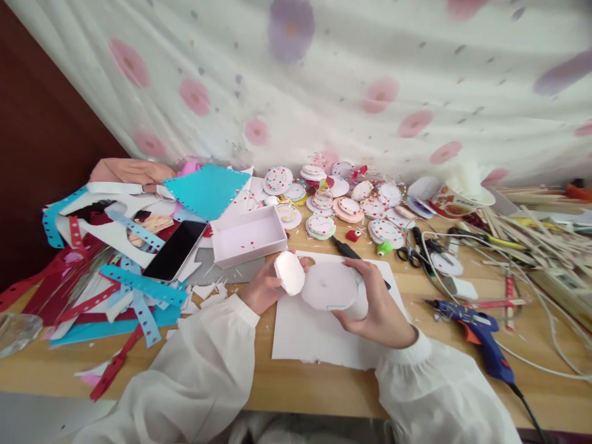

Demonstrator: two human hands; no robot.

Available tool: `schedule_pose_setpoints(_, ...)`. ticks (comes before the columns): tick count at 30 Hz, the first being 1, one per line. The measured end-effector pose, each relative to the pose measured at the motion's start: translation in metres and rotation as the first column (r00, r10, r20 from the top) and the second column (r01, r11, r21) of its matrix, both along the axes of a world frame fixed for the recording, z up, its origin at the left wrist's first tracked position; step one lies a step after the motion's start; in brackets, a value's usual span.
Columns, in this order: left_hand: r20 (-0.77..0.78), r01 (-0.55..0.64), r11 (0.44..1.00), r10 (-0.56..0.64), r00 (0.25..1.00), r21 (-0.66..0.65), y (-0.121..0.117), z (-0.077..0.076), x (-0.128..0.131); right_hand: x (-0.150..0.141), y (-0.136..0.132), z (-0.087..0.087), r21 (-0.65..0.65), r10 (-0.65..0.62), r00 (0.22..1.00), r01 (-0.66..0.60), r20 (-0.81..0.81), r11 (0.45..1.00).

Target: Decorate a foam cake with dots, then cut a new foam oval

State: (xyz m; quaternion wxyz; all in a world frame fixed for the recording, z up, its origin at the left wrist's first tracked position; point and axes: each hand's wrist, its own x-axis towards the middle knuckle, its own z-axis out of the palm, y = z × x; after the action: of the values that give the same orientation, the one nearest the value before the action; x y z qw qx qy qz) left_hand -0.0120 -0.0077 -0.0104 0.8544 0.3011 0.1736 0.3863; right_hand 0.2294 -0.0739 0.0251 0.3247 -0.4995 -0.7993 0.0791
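Observation:
Above a white sheet of paper (314, 336) on the wooden table, my left hand (266, 288) grips a small white disc (290, 273) with a rough edge. Beside it my right hand (377, 308) is wrapped round a larger white round paper piece (329, 285), whose pale face is turned toward me. The two white pieces are close together; whether they touch I cannot tell. Behind my right hand, partly hidden, lies a black-handled tool (345, 248). A shallow white box (250, 237) stands just beyond my left hand, with a few red bits inside.
Several dotted paper discs (320, 226) crowd the back. Punched strips and paper scraps (143, 290) heap up at left around a phone (176, 250). At right lie a blue glue gun (481, 330), white cables, scissors (410, 256) and wooden sticks (522, 237). A floral curtain (342, 92) hangs behind.

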Motion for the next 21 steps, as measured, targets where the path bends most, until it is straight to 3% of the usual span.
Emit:
schedule_pose_setpoints(6, -0.039, 0.005, 1.000, -0.006, 0.999, -0.025, -0.002, -0.006, -0.003, -0.026, 0.019, -0.007, 0.037, 0.086, 0.969, -0.079, -0.233, 0.996)
schedule_pose_setpoints(10, -0.051, 0.022, 1.000, -0.023, 0.998, -0.020, -0.001, -0.008, -0.006, -0.035, 0.021, -0.025, -0.065, 0.093, 0.916, -0.128, -0.391, 0.990)
schedule_pose_setpoints(17, -0.265, 0.003, 0.989, 0.037, 0.963, 0.148, -0.004, 0.002, 0.001, -0.032, 0.014, -0.035, -0.096, 0.079, 0.891, -0.136, -0.448, 0.986)
schedule_pose_setpoints(21, -0.309, 0.030, 0.977, 0.038, 0.950, 0.212, -0.006, 0.001, 0.002, -0.036, 0.015, -0.035, -0.113, 0.144, 0.863, -0.224, -0.484, 0.968)
